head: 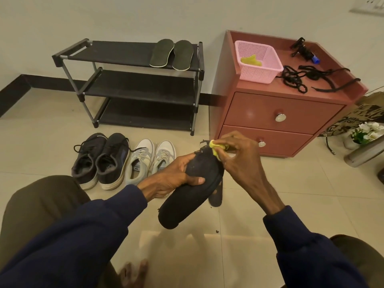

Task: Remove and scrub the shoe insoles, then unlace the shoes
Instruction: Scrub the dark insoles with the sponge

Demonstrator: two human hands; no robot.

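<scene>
My left hand (176, 177) grips a black insole (187, 204) by its upper part, thumb across its face. My right hand (239, 161) pinches a small yellow cloth (216, 147) against the insole's frayed far tip. A second dark insole (217, 194) lies on the floor just behind it, mostly hidden. Two more insoles (172, 55) lie side by side on the top shelf of the black shoe rack (128, 80). On the floor stand a pair of black laced shoes (99, 161) and a pair of white laced shoes (150, 156). Loose black laces (307, 77) lie on the red cabinet.
A red two-drawer cabinet (276, 115) stands at right with a pink basket (257, 63) holding a yellow cloth. A dark tool with a blue cap (303, 50) lies at its back. A patterned bag (359, 117), white flowers (367, 132) and a metal flask (363, 154) sit far right. My knees flank the tiled floor.
</scene>
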